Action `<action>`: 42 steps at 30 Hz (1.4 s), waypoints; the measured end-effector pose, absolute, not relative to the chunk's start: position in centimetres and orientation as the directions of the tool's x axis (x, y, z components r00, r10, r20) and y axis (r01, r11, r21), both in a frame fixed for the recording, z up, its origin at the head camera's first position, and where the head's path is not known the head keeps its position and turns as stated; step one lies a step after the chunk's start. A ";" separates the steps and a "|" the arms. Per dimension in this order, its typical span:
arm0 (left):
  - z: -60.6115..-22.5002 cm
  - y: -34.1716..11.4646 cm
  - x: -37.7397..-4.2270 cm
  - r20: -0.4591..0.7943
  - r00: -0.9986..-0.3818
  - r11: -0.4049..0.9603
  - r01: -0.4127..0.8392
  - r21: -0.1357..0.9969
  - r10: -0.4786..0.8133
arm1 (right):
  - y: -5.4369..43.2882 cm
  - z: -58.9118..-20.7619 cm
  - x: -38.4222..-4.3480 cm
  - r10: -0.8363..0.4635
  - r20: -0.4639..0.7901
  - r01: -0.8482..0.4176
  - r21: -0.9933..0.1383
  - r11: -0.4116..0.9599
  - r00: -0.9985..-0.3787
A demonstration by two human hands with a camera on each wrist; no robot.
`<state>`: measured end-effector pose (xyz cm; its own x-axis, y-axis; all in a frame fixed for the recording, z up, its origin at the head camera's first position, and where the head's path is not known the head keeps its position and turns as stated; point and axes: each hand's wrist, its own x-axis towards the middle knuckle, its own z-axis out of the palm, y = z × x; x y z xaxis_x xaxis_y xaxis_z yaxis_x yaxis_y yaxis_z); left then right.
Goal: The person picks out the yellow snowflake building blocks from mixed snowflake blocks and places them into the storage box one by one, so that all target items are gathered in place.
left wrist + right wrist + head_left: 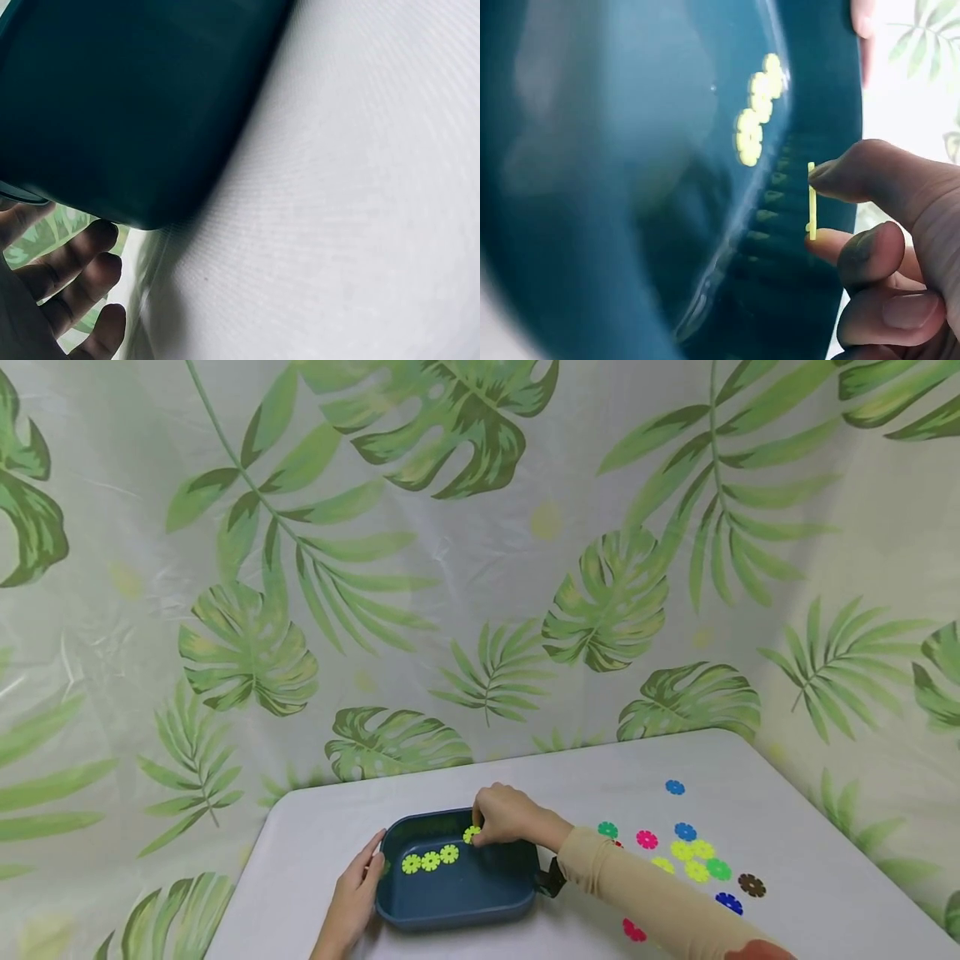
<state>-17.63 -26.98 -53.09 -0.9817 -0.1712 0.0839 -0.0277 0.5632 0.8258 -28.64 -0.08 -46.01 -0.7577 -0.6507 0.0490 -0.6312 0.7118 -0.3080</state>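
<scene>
Our right hand (512,814) pinches a yellow disc (470,834) by its edges; we should avoid the disc row (431,861) at left and, left hand (357,883) fingers relaxed, steady the pan (457,893).

No text, label, brand, number or sign can be read in any of the three views.
</scene>
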 end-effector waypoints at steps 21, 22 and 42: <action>-53.1 -27.1 -17.7 0.100 -0.982 0.574 -0.009 0.819 -0.159 | -2.1 -45.1 -29.3 -0.651 -0.045 -0.633 -0.188 0.751 -0.758; -53.1 -27.1 -17.7 0.101 -0.982 0.574 -0.009 0.819 -0.160 | -2.2 -45.2 -29.3 -0.649 -0.053 -0.631 -0.187 0.753 -0.759; -53.2 -27.1 -17.7 0.097 -0.982 0.577 -0.013 0.817 -0.159 | -3.7 -46.6 -29.2 -0.603 -0.152 -0.584 -0.152 0.797 -0.783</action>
<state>-17.66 -27.14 -53.23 -0.9825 -0.1593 0.0967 -0.0131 0.5768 0.8167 -29.18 -3.71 -46.57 -0.7833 -0.6027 -0.1519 -0.5840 0.7974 -0.1523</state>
